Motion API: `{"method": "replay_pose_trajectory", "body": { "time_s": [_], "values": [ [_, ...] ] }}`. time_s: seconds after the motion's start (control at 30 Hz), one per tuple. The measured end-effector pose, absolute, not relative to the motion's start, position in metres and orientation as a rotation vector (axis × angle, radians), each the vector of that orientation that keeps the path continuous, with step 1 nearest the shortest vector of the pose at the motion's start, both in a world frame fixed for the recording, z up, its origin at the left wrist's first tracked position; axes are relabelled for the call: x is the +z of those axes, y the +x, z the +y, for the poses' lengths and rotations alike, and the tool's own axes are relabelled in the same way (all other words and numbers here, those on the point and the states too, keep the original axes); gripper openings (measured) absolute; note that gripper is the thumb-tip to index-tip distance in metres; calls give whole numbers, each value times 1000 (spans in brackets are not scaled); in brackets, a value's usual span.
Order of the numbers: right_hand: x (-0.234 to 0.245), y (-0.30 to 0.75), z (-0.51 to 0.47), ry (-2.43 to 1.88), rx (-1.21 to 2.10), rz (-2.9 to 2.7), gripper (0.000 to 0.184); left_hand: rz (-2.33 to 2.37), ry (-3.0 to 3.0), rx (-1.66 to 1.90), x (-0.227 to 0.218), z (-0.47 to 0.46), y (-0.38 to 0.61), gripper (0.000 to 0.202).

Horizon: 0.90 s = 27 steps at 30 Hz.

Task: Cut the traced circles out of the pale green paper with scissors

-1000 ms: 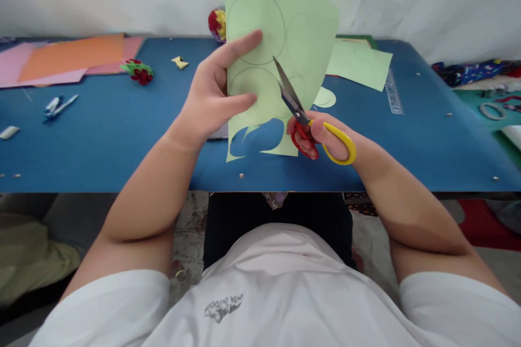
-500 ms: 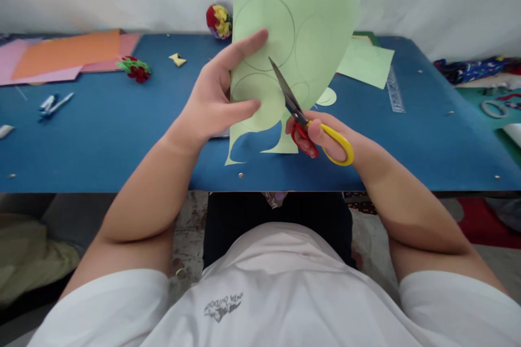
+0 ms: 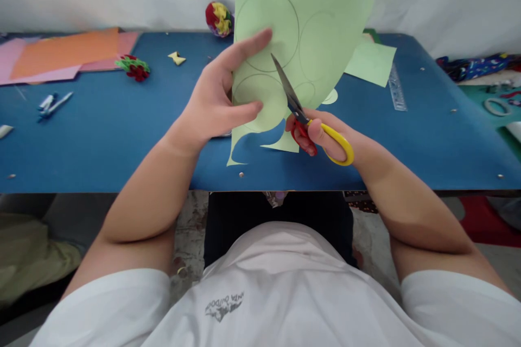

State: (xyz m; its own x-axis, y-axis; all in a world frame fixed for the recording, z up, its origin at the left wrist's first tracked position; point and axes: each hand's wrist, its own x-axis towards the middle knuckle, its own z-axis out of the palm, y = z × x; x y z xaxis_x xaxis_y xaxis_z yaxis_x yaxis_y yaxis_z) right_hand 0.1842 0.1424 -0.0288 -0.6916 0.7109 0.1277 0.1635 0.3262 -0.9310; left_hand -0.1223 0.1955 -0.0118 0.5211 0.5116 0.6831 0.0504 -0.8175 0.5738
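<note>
My left hand [image 3: 215, 100] pinches the left edge of a light green paper sheet [image 3: 321, 5] held upright over the blue table [image 3: 122, 135]. Pencilled circles are drawn on the sheet, and its lower part has curved cut-outs. My right hand [image 3: 321, 133] grips scissors [image 3: 303, 116] with one red and one yellow handle. The blades point up and left into the sheet, along the edge of a drawn circle.
Orange and pink paper sheets [image 3: 65, 54] lie at the back left, with a red-green paper flower [image 3: 134, 68], a small yellow scrap [image 3: 177, 58] and a pen [image 3: 55, 104]. A red-yellow paper ball [image 3: 218, 18] sits at the back. Green sheets [image 3: 372, 62] and a clear ruler [image 3: 396, 89] lie right.
The green sheet has turned and shifted to the right in my left hand, and the scissors have advanced a little along the circle line. Both hands stay in place.
</note>
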Motion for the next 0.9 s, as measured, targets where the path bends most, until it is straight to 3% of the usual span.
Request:
{"method": "replay_pose_trajectory", "body": {
  "time_s": [0.27,0.9],
  "values": [
    [-26,186,141,-804,1333,-2082,71,549,2288,1232,-18,208,-129,102],
    [-26,180,138,-851,1299,-2026,74,665,2262,1247,-18,203,-127,101]
  ]
}}
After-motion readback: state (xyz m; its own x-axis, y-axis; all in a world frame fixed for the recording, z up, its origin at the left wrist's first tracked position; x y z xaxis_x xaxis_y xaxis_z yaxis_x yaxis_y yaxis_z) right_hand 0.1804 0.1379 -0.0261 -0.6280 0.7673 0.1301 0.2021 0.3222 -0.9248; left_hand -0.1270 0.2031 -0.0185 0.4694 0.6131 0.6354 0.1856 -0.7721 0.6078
